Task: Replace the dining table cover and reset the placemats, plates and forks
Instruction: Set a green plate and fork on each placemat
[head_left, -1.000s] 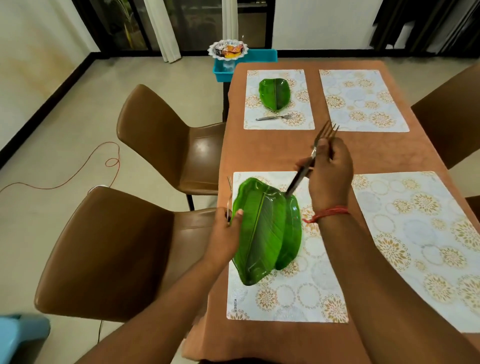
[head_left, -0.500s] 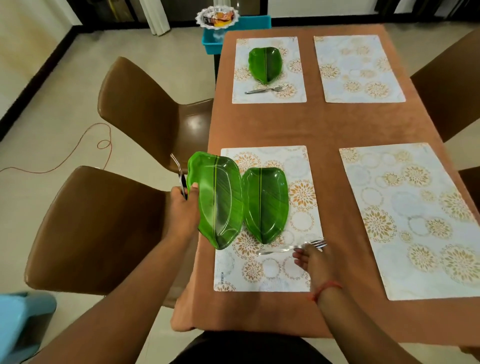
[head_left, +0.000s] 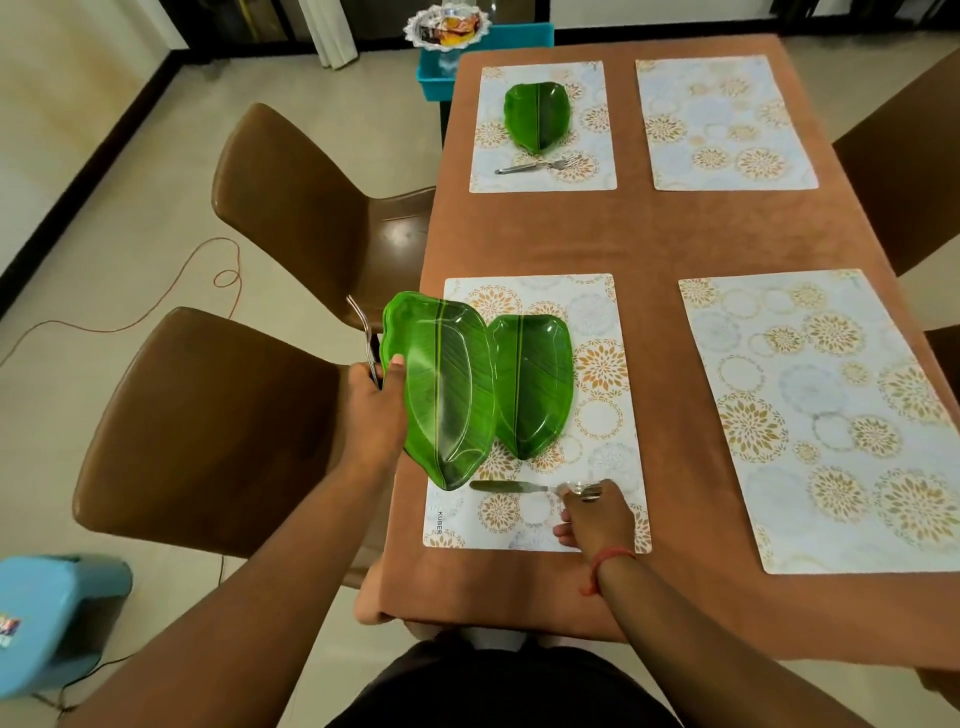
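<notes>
Bare right-hand placemats (head_left: 826, 415) lie open; brown chairs (head_left: 218, 426) crowd the table's left edge.

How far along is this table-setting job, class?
Done: the brown cover is on, four placemats laid, and the far-left mat has plate and fork. In hand: the right hand sets a fork on the near-left mat; the left hand holds a plate and forks. Left: both right mats.

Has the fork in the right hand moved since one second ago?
Yes. The fork went down from the air above the near left placemat and now lies on it below the plate, with the right hand at its tines.
</notes>
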